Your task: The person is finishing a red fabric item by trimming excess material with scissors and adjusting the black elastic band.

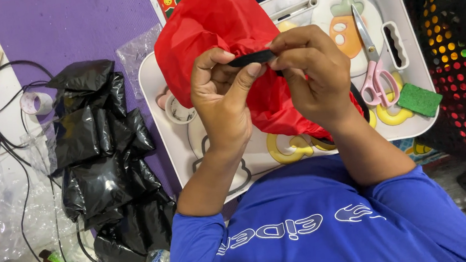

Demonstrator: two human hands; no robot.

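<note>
The red fabric pouch [210,29] is bunched between both hands, billowing up toward 12 o'clock above the knuckles and trailing down toward 5 o'clock behind the right hand [312,76]. The left hand [222,101] grips the cloth with thumb raised, while both hands pinch a short black strip [252,58] that spans the gap between their fingertips. The fabric is thin, glossy and crumpled (much like lightweight nylon).

Under it lies a white tray [404,31] printed with cartoon shapes. On the tray at 3 o'clock rest pink-handled scissors [372,60], with a green sponge [419,99] just past them. At 9 o'clock a heap of shiny black plastic packets [103,159] sits on a purple mat [66,27], with a clear tape roll [36,102] beside it. A black perforated crate [458,44] stands at 2 o'clock.
</note>
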